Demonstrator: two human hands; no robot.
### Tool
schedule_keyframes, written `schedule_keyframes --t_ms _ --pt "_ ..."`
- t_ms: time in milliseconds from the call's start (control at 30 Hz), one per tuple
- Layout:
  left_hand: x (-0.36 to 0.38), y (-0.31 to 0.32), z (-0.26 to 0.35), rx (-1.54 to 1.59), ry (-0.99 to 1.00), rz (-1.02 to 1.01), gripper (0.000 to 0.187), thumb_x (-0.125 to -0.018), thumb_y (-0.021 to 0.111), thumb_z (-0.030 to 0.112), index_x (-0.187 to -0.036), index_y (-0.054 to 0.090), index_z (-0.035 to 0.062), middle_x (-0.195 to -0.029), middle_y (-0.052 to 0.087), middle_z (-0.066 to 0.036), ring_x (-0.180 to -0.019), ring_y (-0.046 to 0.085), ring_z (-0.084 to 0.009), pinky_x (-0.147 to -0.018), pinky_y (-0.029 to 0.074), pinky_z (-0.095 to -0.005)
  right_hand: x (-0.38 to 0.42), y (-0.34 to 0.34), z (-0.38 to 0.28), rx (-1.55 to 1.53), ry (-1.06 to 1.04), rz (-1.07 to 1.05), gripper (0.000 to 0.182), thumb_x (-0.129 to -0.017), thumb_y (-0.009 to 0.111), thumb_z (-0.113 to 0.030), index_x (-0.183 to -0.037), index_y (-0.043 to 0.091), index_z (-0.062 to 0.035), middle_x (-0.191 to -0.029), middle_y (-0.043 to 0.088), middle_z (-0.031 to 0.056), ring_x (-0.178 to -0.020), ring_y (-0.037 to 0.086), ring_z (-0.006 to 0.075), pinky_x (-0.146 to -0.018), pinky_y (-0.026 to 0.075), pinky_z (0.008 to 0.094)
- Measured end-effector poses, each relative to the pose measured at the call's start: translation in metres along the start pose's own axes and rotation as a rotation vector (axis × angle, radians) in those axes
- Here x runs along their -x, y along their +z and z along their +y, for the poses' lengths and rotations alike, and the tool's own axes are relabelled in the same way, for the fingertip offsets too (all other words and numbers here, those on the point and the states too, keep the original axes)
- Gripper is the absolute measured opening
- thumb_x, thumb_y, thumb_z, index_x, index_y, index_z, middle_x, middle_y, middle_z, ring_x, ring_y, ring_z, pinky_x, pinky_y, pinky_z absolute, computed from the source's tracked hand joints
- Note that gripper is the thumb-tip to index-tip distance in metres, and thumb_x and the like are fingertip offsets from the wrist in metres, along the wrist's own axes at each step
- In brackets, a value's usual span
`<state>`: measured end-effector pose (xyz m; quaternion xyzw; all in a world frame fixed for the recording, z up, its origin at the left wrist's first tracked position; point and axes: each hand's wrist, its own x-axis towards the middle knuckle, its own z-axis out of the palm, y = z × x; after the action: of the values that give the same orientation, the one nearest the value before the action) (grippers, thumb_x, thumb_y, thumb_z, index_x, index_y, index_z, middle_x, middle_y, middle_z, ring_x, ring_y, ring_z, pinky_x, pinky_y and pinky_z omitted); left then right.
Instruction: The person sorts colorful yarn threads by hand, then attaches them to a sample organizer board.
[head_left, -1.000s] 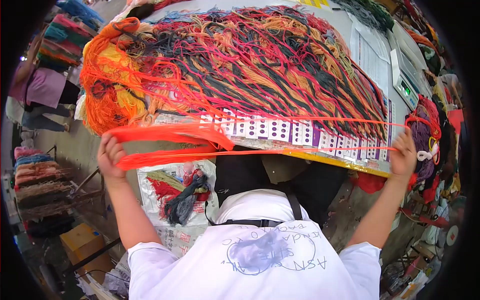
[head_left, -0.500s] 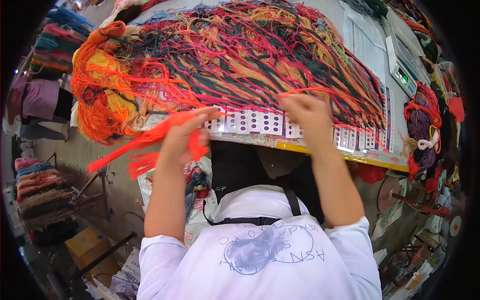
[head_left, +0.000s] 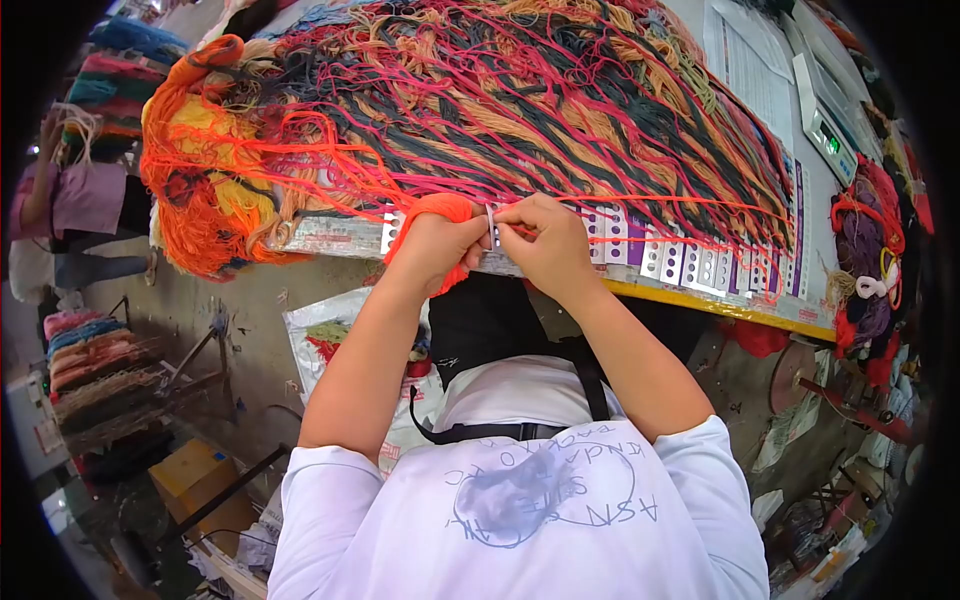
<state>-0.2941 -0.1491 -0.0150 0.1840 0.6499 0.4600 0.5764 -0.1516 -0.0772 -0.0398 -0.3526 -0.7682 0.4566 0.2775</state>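
Observation:
My left hand (head_left: pixel 432 250) is closed on a bundle of bright orange yarn (head_left: pixel 440 208), which loops over the fingers and hangs below them. Close beside it, my right hand (head_left: pixel 552 250) is in a pinch, thumb and forefinger on a narrow perforated card (head_left: pixel 494 230) between the two hands. Whether a strand is also in that pinch is hidden. Similar white and purple cards with round holes (head_left: pixel 680 262) line the table's front edge. From them, long red, dark green and tan yarn strands (head_left: pixel 520 120) spread back across the table.
Orange and yellow yarn hanks (head_left: pixel 215 200) hang over the table's left end. A digital scale (head_left: pixel 826 138) stands at the right, near purple and red yarn (head_left: pixel 868 235). A plastic bag (head_left: pixel 320 325) is below the table. Another person in a pink top (head_left: pixel 85 205) stands at the left.
Both hands have come together at the card row. My left hand moved right with the orange yarn, now gathered round it instead of trailing left. My right hand moved left and down.

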Motion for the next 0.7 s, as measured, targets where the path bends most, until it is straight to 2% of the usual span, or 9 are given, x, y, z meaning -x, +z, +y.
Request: schedule_keyframes --t_ms 133,267,333,400,433,467,567,633,700 --pt "-0.002 -0.004 -0.002 -0.031 0.006 -0.011 0.009 -0.084 0.057 0.007 -0.076 0.059 0.0029 -0.060 0.054 -0.002 -0.045 0.048 -0.0087 -0.039 0.037 -0.0228 0.002 -0.004 0.004 -0.125 0.021 -0.054 0.012 -0.075 0.065 -0.006 -0.085 0.067 0.0000 -0.084 0.064 0.0113 -0.072 0.064 0.0165 -0.066 0.050 0.0268" --pt "-0.002 -0.025 0.000 -0.198 0.364 0.353 0.007 -0.080 0.055 0.005 -0.074 0.058 0.0037 -0.062 0.054 -0.002 -0.052 0.053 -0.0103 -0.047 0.042 -0.0242 0.002 -0.007 -0.003 -0.043 -0.044 -0.012 0.013 -0.074 0.065 -0.010 -0.085 0.064 -0.0017 -0.083 0.061 0.0105 -0.070 0.063 0.0260 -0.062 0.051 0.0352" --pt "0.003 -0.051 0.012 0.199 0.429 0.331 0.005 -0.082 0.052 0.006 -0.079 0.056 0.0051 -0.063 0.053 -0.003 -0.060 0.055 -0.0127 -0.057 0.045 -0.0269 0.005 -0.011 -0.007 0.353 -0.137 -0.030 0.012 -0.076 0.062 -0.009 -0.086 0.062 -0.0021 -0.083 0.057 0.0101 -0.067 0.062 0.0272 -0.061 0.051 0.0383" --pt "0.015 -0.058 0.028 0.608 0.412 0.331 0.006 -0.082 0.048 0.006 -0.085 0.054 0.0067 -0.067 0.052 -0.004 -0.068 0.054 -0.0151 -0.066 0.045 -0.0300 0.004 -0.011 -0.005 0.427 -0.150 -0.050 0.010 -0.076 0.061 -0.008 -0.084 0.061 -0.0031 -0.084 0.055 0.0102 -0.069 0.061 0.0271 -0.062 0.050 0.0388" --pt "0.019 -0.070 0.027 0.701 0.400 0.103 0.008 -0.085 0.049 0.009 -0.090 0.054 0.0066 -0.075 0.055 -0.006 -0.071 0.054 -0.0171 -0.069 0.046 -0.0318 0.003 -0.011 -0.004 0.500 -0.169 -0.068 0.007 -0.076 0.061 -0.008 -0.082 0.061 -0.0041 -0.084 0.053 0.0102 -0.071 0.060 0.0270 -0.062 0.050 0.0392" --pt "0.021 -0.071 0.025 0.703 0.401 0.106 0.008 -0.085 0.049 0.009 -0.090 0.054 0.0066 -0.075 0.055 -0.006 -0.071 0.054 -0.0171 -0.069 0.046 -0.0318 0.002 -0.011 -0.005 0.499 -0.172 -0.071 0.007 -0.076 0.061 -0.008 -0.082 0.061 -0.0041 -0.084 0.053 0.0102 -0.071 0.060 0.0270 -0.062 0.050 0.0392" --pt "0.019 -0.069 0.017 0.916 0.256 -0.324 0.014 -0.088 0.053 0.011 -0.102 0.053 0.0069 -0.091 0.059 -0.010 -0.072 0.059 -0.0182 -0.067 0.049 -0.0298 -0.002 -0.012 -0.007 0.600 -0.323 -0.026 0.005 -0.075 0.060 -0.007 -0.079 0.058 -0.0061 -0.084 0.054 0.0099 -0.080 0.058 0.0266 -0.063 0.049 0.0374" --pt "0.021 -0.044 0.024 0.559 0.218 -0.198 0.017 -0.087 0.053 0.005 -0.104 0.051 0.0084 -0.101 0.060 -0.013 -0.072 0.065 -0.0200 -0.056 0.050 -0.0255 -0.009 -0.013 -0.009 0.556 -0.539 0.147 0.007 -0.076 0.059 -0.007 -0.082 0.055 -0.0063 -0.086 0.055 0.0101 -0.085 0.056 0.0270 -0.064 0.047 0.0366" --pt "0.010 -0.018 0.017 0.253 0.206 -0.223 0.014 -0.085 0.056 0.002 -0.095 0.050 0.0076 -0.104 0.060 -0.014 -0.073 0.067 -0.0196 -0.049 0.049 -0.0229 -0.010 -0.012 -0.011 0.464 -0.493 0.113 0.010 -0.077 0.058 -0.006 -0.086 0.054 -0.0057 -0.087 0.055 0.0107 -0.085 0.057 0.0283 -0.065 0.047 0.0379"
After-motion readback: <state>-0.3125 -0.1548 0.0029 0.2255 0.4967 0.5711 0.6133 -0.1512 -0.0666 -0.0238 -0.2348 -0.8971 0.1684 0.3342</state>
